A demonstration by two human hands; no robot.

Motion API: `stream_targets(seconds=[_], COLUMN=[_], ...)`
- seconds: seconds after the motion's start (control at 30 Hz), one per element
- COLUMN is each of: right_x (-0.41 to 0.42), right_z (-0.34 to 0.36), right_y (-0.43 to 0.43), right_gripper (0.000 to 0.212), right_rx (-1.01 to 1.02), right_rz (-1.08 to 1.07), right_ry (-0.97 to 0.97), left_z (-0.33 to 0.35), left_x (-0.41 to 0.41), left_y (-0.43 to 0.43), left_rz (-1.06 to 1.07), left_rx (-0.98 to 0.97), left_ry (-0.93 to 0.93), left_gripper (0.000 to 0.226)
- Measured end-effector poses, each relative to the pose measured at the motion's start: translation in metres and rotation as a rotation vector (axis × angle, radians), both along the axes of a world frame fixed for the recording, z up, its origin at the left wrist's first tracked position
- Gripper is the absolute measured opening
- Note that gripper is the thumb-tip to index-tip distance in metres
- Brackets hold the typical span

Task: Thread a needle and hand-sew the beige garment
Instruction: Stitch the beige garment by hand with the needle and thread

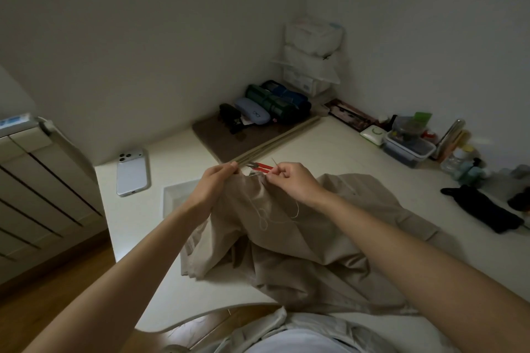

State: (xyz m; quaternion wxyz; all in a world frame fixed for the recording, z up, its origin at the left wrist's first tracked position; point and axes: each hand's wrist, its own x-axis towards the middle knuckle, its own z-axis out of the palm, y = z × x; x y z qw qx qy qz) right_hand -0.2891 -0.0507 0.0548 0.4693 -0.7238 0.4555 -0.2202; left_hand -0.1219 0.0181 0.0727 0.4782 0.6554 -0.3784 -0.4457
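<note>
- One beige garment [301,252] on table [329,146]; my left hand [213,185] grips its bunched top edge.
- My right hand [289,180] pinches one needle [274,162], apparently, at that edge.
- One lidded box [410,149] right of garment; contents blurred.

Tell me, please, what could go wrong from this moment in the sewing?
The thread lies in loose loops on the beige garment; when pulled through, it may tangle or knot.
The right hand pinches the needle close to the left hand, which grips the bunched edge; a pricked finger is possible.
</note>
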Motion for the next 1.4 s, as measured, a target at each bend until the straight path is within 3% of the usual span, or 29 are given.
stream_targets(seconds=[0.2,0.3,0.63,0.9,1.03,1.23,1.4], right_x=[-0.004,-0.004,-0.005,-0.006,-0.007,-0.006,-0.009], right_z=[-0.006,-0.006,-0.008,-0.005,-0.007,-0.007,-0.007], right_y=[0.001,0.002,0.009,0.008,0.011,0.017,0.024], right_gripper=[0.017,0.015,0.009,0.011,0.011,0.012,0.014], right_rx=[-0.046,-0.047,-0.062,-0.110,-0.087,-0.044,-0.096], right_rz=[-0.044,-0.040,0.021,-0.008,-0.016,0.031,0.049], right_ry=[-0.037,-0.042,0.031,0.022,0.023,0.063,-0.043], left_z=[-0.002,-0.004,0.004,0.002,0.003,-0.003,-0.009], left_x=[-0.005,-0.006,-0.005,-0.007,-0.005,-0.011,-0.013], left_y=[0.001,0.001,0.006,0.007,0.010,0.012,0.012], left_rz=[-0.130,-0.211,-0.114,-0.217,-0.268,-0.148,-0.085], left_rx=[0.049,0.022,-0.115,0.038,-0.006,-0.081,-0.163], left_ry=[-0.119,-0.176,0.079,-0.175,-0.085,0.042,0.094], left_gripper=[0.030,0.021,0.018,0.020,0.020,0.020,0.031])
